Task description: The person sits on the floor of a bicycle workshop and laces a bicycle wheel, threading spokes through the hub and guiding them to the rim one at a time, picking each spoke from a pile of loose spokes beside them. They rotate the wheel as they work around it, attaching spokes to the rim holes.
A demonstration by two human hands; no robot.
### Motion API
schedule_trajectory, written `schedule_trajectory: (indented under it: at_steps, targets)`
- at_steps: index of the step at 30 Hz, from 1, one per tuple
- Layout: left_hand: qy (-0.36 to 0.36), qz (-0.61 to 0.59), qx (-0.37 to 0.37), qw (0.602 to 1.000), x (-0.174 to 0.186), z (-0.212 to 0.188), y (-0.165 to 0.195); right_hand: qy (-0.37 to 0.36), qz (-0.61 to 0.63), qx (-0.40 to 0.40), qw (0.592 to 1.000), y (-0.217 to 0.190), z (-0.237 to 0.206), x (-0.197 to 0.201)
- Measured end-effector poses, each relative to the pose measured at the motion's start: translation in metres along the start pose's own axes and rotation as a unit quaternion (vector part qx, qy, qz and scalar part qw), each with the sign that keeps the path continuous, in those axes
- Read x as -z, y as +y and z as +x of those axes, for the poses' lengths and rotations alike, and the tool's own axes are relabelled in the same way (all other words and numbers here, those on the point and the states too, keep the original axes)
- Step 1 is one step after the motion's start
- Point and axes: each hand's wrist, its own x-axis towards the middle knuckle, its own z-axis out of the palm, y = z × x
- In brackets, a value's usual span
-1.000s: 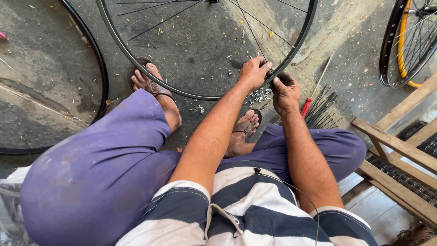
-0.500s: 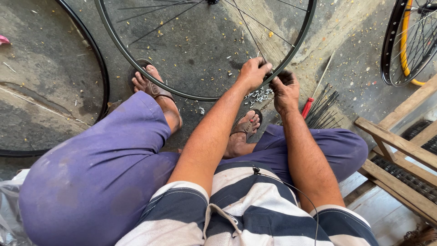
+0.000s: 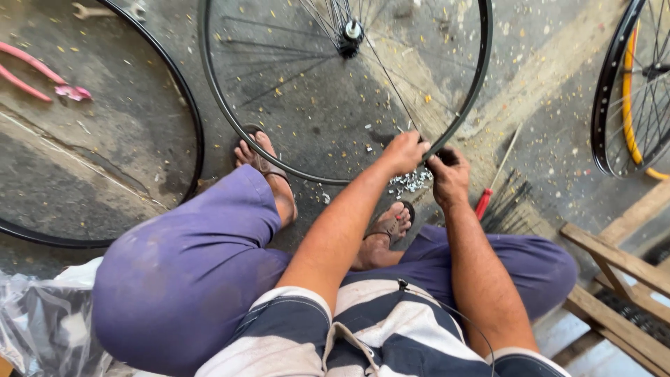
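The left hand (image 3: 405, 152) pinches the lower rim of the bicycle wheel (image 3: 457, 126) at about 5 o'clock from its hub (image 3: 348, 31), fingers closed on rim and spoke. The right hand (image 3: 449, 178) is clenched just beside it, at 4 o'clock, gripping something too hidden to name. A pile of small metal nipples (image 3: 412, 183) lies under both hands. A red-handled screwdriver (image 3: 493, 183) lies at 3 o'clock from the right hand.
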Motion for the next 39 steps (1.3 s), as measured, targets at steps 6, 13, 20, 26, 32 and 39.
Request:
schedule_trajectory:
  at_steps: [6, 13, 20, 26, 32, 39]
  targets:
    - [0.015, -0.015, -0.005, 1.0, -0.003, 0.005, -0.006, -0.007, -0.015, -0.003, 1.0, 0.021, 0.011, 0.02]
    - [0.041, 0.129, 0.064, 0.989, 0.006, 0.001, 0.009, -0.01, 0.004, -0.017, 1.0, 0.046, 0.025, 0.04]
    - [-0.072, 0.406, -0.134, 0.901, 0.045, 0.027, 0.034, 0.038, 0.113, -0.094, 0.988, 0.063, 0.035, 0.049]
    - [-0.224, 0.368, -0.064, 0.9, 0.042, 0.043, 0.031, 0.039, 0.05, -0.087, 0.994, 0.065, 0.038, 0.051]
    - [-0.23, 0.4, -0.064, 0.885, 0.032, 0.045, 0.03, 0.044, 0.027, -0.052, 0.997, 0.069, 0.041, 0.053]
    - [-0.191, 0.399, -0.109, 0.89, 0.034, 0.037, 0.025, 0.048, 0.023, -0.043, 0.998, 0.063, 0.035, 0.047]
